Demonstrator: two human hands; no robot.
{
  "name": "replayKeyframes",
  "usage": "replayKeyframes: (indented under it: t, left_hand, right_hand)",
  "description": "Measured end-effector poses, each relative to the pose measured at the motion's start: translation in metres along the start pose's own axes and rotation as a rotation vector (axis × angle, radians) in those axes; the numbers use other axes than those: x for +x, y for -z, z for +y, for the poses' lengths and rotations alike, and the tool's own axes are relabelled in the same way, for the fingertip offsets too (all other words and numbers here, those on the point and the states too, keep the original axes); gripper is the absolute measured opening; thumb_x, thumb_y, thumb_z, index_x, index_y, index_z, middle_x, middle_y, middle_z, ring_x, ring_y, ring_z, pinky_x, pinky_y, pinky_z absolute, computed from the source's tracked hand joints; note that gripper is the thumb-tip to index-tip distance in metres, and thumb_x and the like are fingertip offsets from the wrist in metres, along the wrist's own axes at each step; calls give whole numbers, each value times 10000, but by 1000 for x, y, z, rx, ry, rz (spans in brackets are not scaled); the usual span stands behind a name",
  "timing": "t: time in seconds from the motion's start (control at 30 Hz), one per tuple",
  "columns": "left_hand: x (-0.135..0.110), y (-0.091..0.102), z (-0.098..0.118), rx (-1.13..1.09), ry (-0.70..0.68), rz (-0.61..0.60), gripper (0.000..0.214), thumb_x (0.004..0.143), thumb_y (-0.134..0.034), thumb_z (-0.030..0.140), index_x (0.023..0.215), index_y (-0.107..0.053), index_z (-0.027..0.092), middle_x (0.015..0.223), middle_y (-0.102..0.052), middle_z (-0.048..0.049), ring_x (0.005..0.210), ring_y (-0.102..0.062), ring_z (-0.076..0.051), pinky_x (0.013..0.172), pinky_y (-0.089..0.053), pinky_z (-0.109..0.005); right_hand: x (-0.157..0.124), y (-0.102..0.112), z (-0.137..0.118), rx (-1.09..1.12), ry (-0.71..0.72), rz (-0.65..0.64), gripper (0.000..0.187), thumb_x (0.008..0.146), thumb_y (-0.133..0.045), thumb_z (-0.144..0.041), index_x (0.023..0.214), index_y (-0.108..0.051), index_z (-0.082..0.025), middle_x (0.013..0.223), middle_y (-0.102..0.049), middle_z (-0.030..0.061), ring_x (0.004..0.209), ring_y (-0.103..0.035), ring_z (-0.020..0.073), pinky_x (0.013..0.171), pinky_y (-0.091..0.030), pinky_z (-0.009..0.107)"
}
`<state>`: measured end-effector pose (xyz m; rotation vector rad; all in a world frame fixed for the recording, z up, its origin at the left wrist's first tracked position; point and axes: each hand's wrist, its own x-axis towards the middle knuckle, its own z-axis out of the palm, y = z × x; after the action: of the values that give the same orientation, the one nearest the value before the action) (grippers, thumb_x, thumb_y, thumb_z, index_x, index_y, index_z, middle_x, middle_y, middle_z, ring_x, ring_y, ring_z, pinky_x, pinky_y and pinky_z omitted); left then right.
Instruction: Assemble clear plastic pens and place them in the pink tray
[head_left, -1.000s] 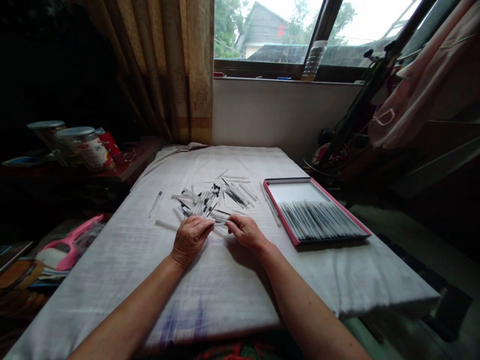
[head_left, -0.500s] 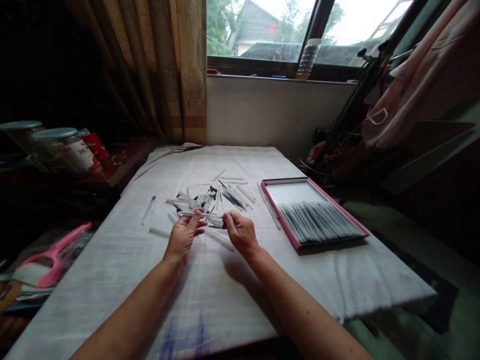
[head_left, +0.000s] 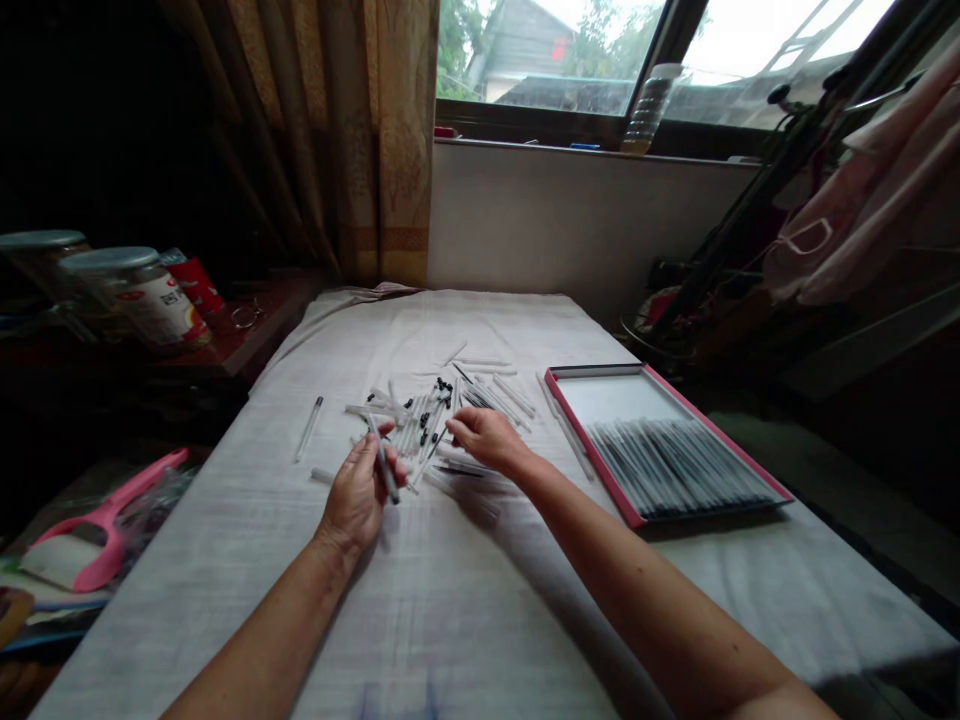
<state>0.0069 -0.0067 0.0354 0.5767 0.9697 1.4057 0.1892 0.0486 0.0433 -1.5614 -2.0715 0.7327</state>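
My left hand (head_left: 364, 490) is closed around a pen (head_left: 383, 460) with a clear barrel and a dark lower end, tilted across the fingers. Over the pile, my right hand (head_left: 487, 438) pinches a thin dark stick, like a pen refill (head_left: 439, 440); its far end is among the pieces. Beneath and around both hands lie loose clear pen barrels (head_left: 409, 432), small black pen parts (head_left: 425, 418) and dark refills (head_left: 476, 394). To the right, a pink-edged box (head_left: 600, 465) holds a row of clear pens with dark ends (head_left: 682, 465).
A single pen (head_left: 309, 428) lies left of the pile on the white cloth (head_left: 247, 540). Jars (head_left: 150, 300) stand on a dark side table at left, above a pink tape dispenser (head_left: 112, 520). A curtain (head_left: 360, 150) and window are behind.
My hands have moved apart. The pen in my left hand has turned from level to steeply tilted, and my right hand has left it for the pile. The view has shifted slightly left.
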Motion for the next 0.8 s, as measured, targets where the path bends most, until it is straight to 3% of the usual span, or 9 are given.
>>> replayKeyframes:
  t: [0.07, 0.17, 0.37, 0.47, 0.57, 0.63, 0.73, 0.8]
  left_hand:
    - [-2, 4, -2, 24, 29, -80, 430, 772, -721, 465, 1081, -617, 186, 524, -456, 116, 340, -391, -27, 338, -324, -128]
    - [-5, 7, -6, 84, 95, -151, 514, 728, -742, 518, 1089, -618, 173, 535, -424, 119, 324, -306, 0, 324, -224, -115]
    - [-6, 8, -9, 182, 176, -211, 492, 717, -723, 485, 1070, -644, 152, 591, -472, 87, 356, -367, -14, 316, -193, -134]
    - [-6, 9, -9, 199, 190, -230, 519, 706, -741, 471, 1114, -648, 164, 619, -497, 77, 377, -396, -17, 321, -195, -134]
    - [-8, 10, -12, 227, 163, -242, 607, 697, -758, 516, 1193, -630, 191, 671, -542, 58, 407, -449, -23, 333, -214, -133]
    - [-10, 10, -14, 267, 151, -252, 639, 706, -743, 553, 1227, -619, 206, 684, -554, 52, 405, -454, -27, 334, -213, -140]
    - [-14, 9, -17, 355, 117, -262, 616, 729, -710, 583, 1204, -639, 197, 673, -558, 47, 391, -434, -26, 344, -227, -155]
    - [-16, 8, -19, 419, 82, -263, 593, 735, -706, 575, 1173, -652, 179, 686, -577, 38, 404, -449, -31, 368, -279, -165]
  right_hand:
    - [23, 9, 6, -257, 3, 106, 220, 913, -524, -272, 1037, -699, -220, 971, -740, 66, 857, -671, 201, 717, -469, 283]
    - [54, 11, 14, -361, 17, 101, 318, 884, -547, -214, 1174, -673, -257, 1169, -682, 95, 1012, -642, 238, 790, -469, 313]
    - [85, 4, 20, -438, 103, 6, 212, 868, -585, -247, 1008, -744, -229, 1165, -672, 114, 1062, -618, 258, 830, -464, 319]
    - [86, 6, 20, -423, 119, 13, 185, 882, -585, -276, 961, -740, -213, 1143, -683, 120, 1062, -617, 248, 853, -453, 310]
    - [75, 9, 22, -389, 100, 62, 230, 928, -518, -272, 1051, -701, -206, 1110, -700, 112, 1026, -631, 224, 846, -455, 306]
    - [59, 9, 26, -216, 76, 72, 254, 946, -466, -251, 1073, -678, -195, 1008, -726, 87, 890, -659, 184, 781, -475, 286]
    - [26, 7, 33, 359, 8, 40, 239, 917, -476, -281, 981, -678, -169, 831, -722, 45, 652, -618, 124, 635, -477, 244]
    - [3, 5, 36, 657, -76, 10, 248, 861, -543, -357, 946, -673, -164, 789, -700, 34, 598, -578, 107, 536, -432, 216]
